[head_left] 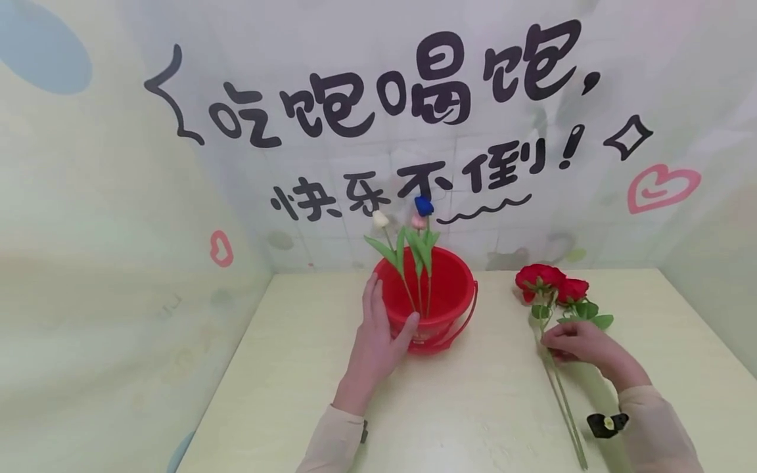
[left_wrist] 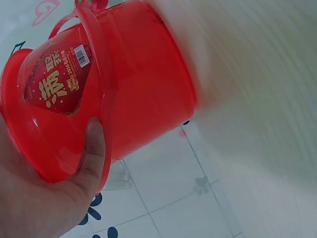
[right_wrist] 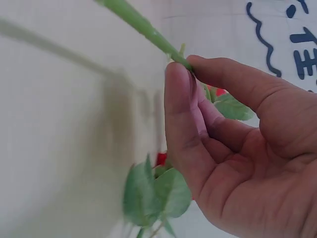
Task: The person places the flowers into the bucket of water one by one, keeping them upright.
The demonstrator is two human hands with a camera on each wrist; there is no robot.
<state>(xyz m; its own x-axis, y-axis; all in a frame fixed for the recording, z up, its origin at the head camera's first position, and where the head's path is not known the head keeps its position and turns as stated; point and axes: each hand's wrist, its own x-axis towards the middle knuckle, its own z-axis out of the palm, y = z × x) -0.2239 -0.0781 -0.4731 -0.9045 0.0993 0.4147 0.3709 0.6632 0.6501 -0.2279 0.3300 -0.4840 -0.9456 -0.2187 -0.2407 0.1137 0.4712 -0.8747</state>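
Observation:
A red plastic bucket (head_left: 434, 335) stands on the table, its handle hanging at the front. My left hand (head_left: 375, 335) grips its left side at the rim; in the left wrist view the thumb (left_wrist: 93, 148) lies against the outside by the handle. A white tulip (head_left: 380, 220), a pink tulip (head_left: 418, 222) and a blue tulip (head_left: 423, 205) stand inside. At the right, my right hand (head_left: 582, 345) pinches the green stem (right_wrist: 148, 32) of a red rose (head_left: 539, 281) between thumb and fingertips. Beside it is another red rose (head_left: 572, 290) with green leaves (head_left: 585, 310).
The pale table (head_left: 284, 394) meets a white printed wall sheet (head_left: 331, 39) close behind the bucket. More sheeting (head_left: 118, 276) rises along the left side. A dark wrist strap (head_left: 608, 425) sits on the right sleeve.

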